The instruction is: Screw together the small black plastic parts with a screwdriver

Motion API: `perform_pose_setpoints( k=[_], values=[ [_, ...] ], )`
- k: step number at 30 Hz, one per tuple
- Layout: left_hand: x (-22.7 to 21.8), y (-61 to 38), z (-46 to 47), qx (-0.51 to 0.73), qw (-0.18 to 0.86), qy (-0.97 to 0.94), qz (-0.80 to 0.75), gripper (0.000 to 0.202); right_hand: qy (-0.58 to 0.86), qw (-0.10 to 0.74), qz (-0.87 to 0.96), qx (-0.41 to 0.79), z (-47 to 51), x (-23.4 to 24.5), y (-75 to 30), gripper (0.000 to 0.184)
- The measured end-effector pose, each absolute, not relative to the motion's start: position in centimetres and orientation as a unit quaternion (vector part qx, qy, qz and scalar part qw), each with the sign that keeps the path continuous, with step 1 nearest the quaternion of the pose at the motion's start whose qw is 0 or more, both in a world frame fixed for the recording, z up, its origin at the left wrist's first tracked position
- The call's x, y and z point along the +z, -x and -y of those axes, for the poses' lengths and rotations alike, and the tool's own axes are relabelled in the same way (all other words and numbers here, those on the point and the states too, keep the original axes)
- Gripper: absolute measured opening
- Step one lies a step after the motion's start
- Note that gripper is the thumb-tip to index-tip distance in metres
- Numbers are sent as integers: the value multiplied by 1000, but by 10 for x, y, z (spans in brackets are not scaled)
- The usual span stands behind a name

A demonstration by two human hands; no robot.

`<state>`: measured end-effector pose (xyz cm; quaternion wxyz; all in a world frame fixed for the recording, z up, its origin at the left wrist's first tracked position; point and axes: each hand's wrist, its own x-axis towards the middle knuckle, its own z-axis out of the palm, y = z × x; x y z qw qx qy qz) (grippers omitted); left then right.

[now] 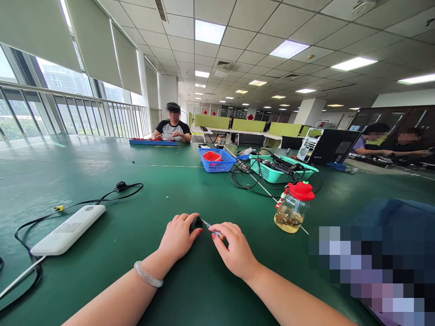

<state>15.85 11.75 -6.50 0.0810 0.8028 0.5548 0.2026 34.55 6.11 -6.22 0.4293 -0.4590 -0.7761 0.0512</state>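
Note:
Between the thumb and fingers of my left hand [179,236] is a small black part [196,223], too small to name, held just above or on the green table [217,194]. My right hand [235,248] is closed round the handle of a small screwdriver [217,231]. The screwdriver's thin shaft points left and its tip reaches the black part or ends right beside it; the exact contact is hidden by my fingers. A pale bangle [148,274] sits on my left wrist.
A white power bank [70,230] with cables lies left. A red-lidded glass jar [292,208] stands right. Farther back are a blue basket [217,165], a green basket of cables [275,174] and an open laptop [335,146]. A person [172,127] sits opposite.

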Motion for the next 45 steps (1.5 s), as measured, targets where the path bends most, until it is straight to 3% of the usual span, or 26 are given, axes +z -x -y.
perform_pose_setpoints(
  k=[7,20,28,34,37,39,41,45],
  values=[
    [-63,-159,-117,198,91,-814,-538,42,455,430,778,45,-61,-61,-345,17],
    [-59,-161,-115,192,99,-808,-549,20,450,429,781,52,-60,-59,-345,18],
    [-58,-161,-115,186,96,-806,-554,29,439,431,786,54,-60,-60,-345,17],
    [-64,-157,-122,200,68,-805,-554,25,408,438,800,36,-60,-60,-347,14],
    [-66,-154,-124,199,55,-807,-553,27,403,469,780,99,-63,-64,-348,13],
    [-66,-152,-124,191,51,-812,-549,30,412,520,714,225,-69,-69,-348,9],
    [-65,-150,-121,185,49,-816,-546,32,421,599,544,410,-76,-74,-348,24],
    [-64,-151,-111,183,45,-815,-548,31,428,632,449,463,-93,-82,-349,45]
  ],
)
